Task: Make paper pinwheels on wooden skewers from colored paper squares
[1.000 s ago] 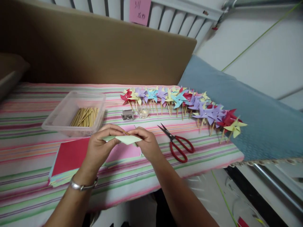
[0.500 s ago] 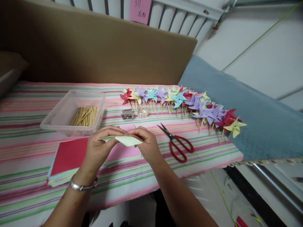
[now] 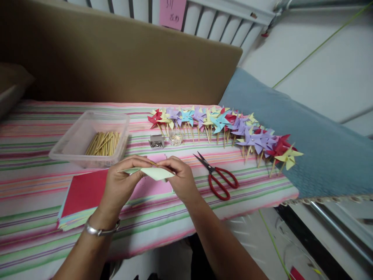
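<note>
Between both hands is a pale green paper pinwheel (image 3: pixel 157 174), its blades bent toward me. My left hand (image 3: pixel 124 175) is closed on its left side, and my right hand (image 3: pixel 179 173) pinches its right side. Part of a wooden stick (image 3: pixel 152 163) shows behind the paper near the fingertips; whether it is joined to the paper is hidden. Under the hands lies a pink sheet (image 3: pixel 154 186). To the left, partly behind my left forearm, is a stack of coloured paper (image 3: pixel 84 192) with red on top. Red-handled scissors (image 3: pixel 217 175) lie part-open to the right.
A clear plastic box (image 3: pixel 70 149) with wooden sticks (image 3: pixel 105 144) stands back left. A small box of metal pins (image 3: pixel 156 142) and a round clear container (image 3: pixel 176 138) sit ahead. Finished pinwheels (image 3: pixel 221 121) line the back and right. Cardboard (image 3: pixel 122 58) rises behind the striped cloth (image 3: pixel 29 202).
Almost nothing differs. Both hands keep the same hold on the pale green pinwheel, and the view has shifted very slightly.
</note>
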A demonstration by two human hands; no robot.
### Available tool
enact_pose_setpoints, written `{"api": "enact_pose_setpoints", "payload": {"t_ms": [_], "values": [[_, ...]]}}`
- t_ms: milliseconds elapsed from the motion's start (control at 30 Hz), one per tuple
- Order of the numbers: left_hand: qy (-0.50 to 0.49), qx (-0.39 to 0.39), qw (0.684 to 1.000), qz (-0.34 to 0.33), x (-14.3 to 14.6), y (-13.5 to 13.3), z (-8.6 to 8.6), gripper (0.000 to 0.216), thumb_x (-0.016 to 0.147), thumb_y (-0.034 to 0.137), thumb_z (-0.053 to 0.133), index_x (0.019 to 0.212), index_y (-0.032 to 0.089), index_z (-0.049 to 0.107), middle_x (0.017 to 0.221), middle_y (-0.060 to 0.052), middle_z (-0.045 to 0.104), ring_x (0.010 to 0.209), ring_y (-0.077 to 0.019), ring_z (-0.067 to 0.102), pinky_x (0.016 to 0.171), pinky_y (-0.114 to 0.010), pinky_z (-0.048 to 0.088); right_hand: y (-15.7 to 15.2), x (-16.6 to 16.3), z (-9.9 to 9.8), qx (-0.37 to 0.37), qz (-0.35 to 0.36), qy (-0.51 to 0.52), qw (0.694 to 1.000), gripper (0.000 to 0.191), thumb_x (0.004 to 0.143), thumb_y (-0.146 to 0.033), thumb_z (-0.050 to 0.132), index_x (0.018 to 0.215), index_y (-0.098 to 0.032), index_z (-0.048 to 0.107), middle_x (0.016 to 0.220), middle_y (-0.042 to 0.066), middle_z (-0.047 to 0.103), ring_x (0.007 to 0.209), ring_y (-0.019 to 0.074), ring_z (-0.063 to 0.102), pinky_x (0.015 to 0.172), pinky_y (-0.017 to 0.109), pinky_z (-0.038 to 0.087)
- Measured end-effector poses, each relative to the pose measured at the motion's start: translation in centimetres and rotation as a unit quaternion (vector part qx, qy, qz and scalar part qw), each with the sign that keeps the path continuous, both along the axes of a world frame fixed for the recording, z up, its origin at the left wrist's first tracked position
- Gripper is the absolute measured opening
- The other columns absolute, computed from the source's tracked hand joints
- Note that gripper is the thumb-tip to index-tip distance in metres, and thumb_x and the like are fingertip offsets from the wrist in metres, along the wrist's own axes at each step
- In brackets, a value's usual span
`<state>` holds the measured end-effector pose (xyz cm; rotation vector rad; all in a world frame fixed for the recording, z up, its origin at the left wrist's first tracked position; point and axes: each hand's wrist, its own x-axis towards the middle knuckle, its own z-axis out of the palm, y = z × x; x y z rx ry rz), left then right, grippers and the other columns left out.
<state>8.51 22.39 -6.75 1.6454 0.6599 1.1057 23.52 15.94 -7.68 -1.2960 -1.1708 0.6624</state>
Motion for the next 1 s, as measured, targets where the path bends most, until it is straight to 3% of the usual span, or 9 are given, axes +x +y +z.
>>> {"api": "enact_pose_setpoints", "payload": {"t_ms": [667, 1000], "values": [[-0.024, -0.028, 0.999, 0.003, 0.28, -0.35, 0.07, 0.003, 0.073, 0.019, 0.071, 0.073, 0.022, 0.072, 0.083, -0.004, 0.071, 0.088, -0.0209, 0.065, 0.083, -0.033, 0.05, -0.28, 0.04, 0.22, 0.026, -0.008, -0.024, 0.999, 0.014, 0.079, -0.02, 0.063, 0.081, -0.024, 0.075, 0.073, 0.001, 0.06, 0.065, 0.0132, 0.056, 0.057, 0.025, 0.045], [-0.031, -0.013, 0.999, 0.003, 0.2, -0.22, -0.12, 0.01, 0.074, 0.015, 0.07, 0.074, 0.024, 0.072, 0.081, -0.001, 0.071, 0.091, -0.0188, 0.065, 0.086, -0.03, 0.049, -0.29, -0.06, 0.01, 0.077, -0.008, -0.032, 0.997, 0.014, 0.079, -0.018, 0.063, 0.083, -0.023, 0.075, 0.069, 0.0, 0.059, 0.067, 0.0129, 0.057, 0.06, 0.025, 0.046]]}}
